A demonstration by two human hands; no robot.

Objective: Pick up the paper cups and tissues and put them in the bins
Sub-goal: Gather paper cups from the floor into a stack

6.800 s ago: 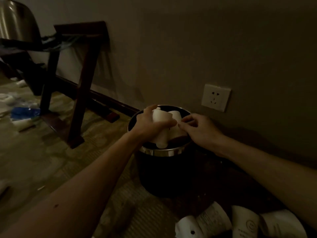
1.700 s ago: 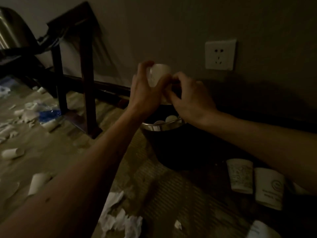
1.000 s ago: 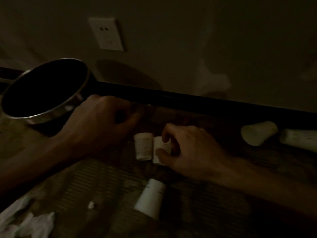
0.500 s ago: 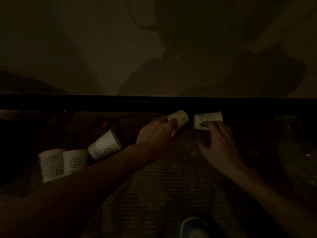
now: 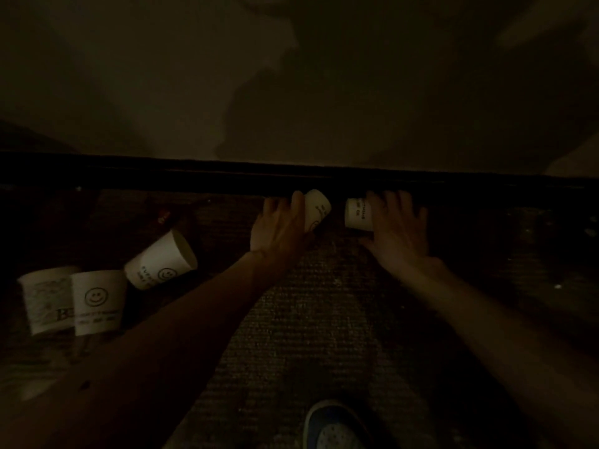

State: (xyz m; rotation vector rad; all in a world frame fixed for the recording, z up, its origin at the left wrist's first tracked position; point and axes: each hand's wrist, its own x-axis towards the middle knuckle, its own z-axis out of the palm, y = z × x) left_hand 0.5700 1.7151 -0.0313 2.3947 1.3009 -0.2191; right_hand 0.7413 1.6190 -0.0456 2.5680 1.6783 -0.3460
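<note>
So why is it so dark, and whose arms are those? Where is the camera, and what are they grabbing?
The camera sits on a person's head and looks down, so those are their own arms, over a carpet by a wall in a dim room. The left hand curls round a tilted cup. The right hand lies, fingers spread, on a second cup by the dark skirting board. Three more paper cups are on the floor at the left: a printed cup, a smiley cup and a fallen cup showing its open mouth. The blue thing at the bottom is the person's shoe.
</note>
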